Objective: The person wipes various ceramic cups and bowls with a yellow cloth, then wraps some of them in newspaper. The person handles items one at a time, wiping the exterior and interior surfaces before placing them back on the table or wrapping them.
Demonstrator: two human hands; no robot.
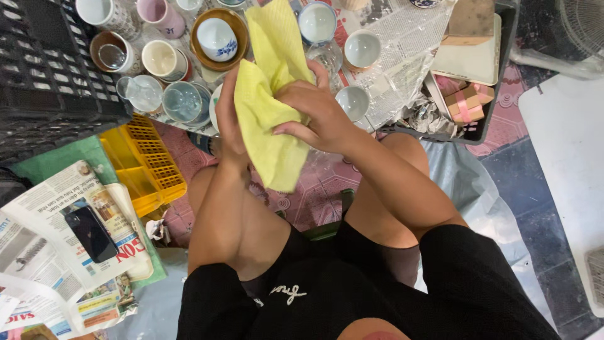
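Head view shows us both hands wrapped in a yellow cloth (270, 107), held above the knees. Our left hand (228, 119) lies mostly hidden behind the cloth, fingers closed around it. Our right hand (314, 113) pinches and presses the cloth from the front. Beyond them, cups and glasses (182, 101) stand on the floor. A yellow crate (148, 160) and a phone (91, 233) on newspaper lie at left
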